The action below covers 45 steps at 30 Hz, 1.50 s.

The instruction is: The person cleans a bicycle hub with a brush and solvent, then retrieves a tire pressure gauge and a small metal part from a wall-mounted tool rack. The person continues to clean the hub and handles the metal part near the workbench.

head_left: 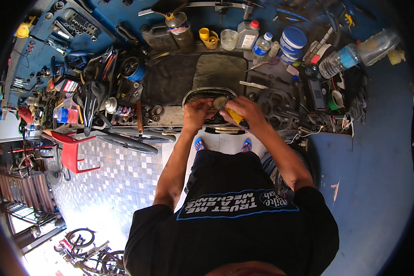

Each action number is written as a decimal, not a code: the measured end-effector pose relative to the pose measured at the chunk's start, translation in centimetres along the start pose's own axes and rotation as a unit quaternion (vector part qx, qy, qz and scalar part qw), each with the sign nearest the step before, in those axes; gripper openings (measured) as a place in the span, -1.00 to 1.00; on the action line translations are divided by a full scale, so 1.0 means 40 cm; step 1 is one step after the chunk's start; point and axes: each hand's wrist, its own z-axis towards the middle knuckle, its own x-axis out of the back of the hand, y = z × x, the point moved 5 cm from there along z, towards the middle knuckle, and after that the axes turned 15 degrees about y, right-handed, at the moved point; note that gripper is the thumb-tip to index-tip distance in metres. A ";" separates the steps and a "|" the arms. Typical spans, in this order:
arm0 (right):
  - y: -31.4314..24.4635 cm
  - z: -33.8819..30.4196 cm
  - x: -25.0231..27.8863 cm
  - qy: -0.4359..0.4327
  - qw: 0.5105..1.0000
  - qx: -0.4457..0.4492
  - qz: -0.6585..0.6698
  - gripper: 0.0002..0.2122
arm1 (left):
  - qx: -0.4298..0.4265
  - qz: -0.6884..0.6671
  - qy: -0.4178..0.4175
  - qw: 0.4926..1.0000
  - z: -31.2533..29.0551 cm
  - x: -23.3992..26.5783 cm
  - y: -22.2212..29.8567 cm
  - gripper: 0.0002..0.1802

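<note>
Left hand: the left hand (198,114) is over the near edge of the surface (170,118), its fingers bent and close together; what they grip, if anything, is hidden.
Right hand: the right hand (244,112) is closed around a yellow tool (235,116), the fingers wrapped over it.
Between the hands: a tan round piece (220,101), near the fingers of both; its kind is too small to tell.
Tray: the rimmed tray (209,89) lies behind and under the hands, with the yellow tool at its right side.
Beyond the tray: a dark mat (168,77) at left and an olive mat (220,71) at right, side by side.
Right of the hands: a crank with a toothed ring (272,109), then a phone (317,95) and a green tape roll (336,99).
Left of the hands: a spray can (119,107) and a black bike seat (93,102).
Back row: yellow cups (210,40), a gray bottle (248,36) with a red cap, and a blue-and-white tub (292,43).
Floor, left: a red chair (68,151).
</note>
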 end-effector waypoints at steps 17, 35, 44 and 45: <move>0.041 -0.075 -0.020 -0.074 0.996 -0.033 -0.046 -0.73 | 0.016 -0.071 -0.059 0.996 -0.013 -0.010 0.013 -0.65; 0.045 0.008 -0.011 0.013 0.970 -0.239 0.043 -0.79 | -0.084 0.099 0.030 0.991 -0.003 0.026 0.005 -0.60; -0.025 0.028 0.004 0.087 0.981 -0.161 0.066 -0.83 | -0.229 0.199 0.084 0.949 -0.011 0.011 0.016 -0.63; -0.014 0.024 0.000 0.077 0.982 -0.169 0.029 -0.81 | -0.247 0.192 0.078 0.947 -0.010 0.001 0.028 -0.63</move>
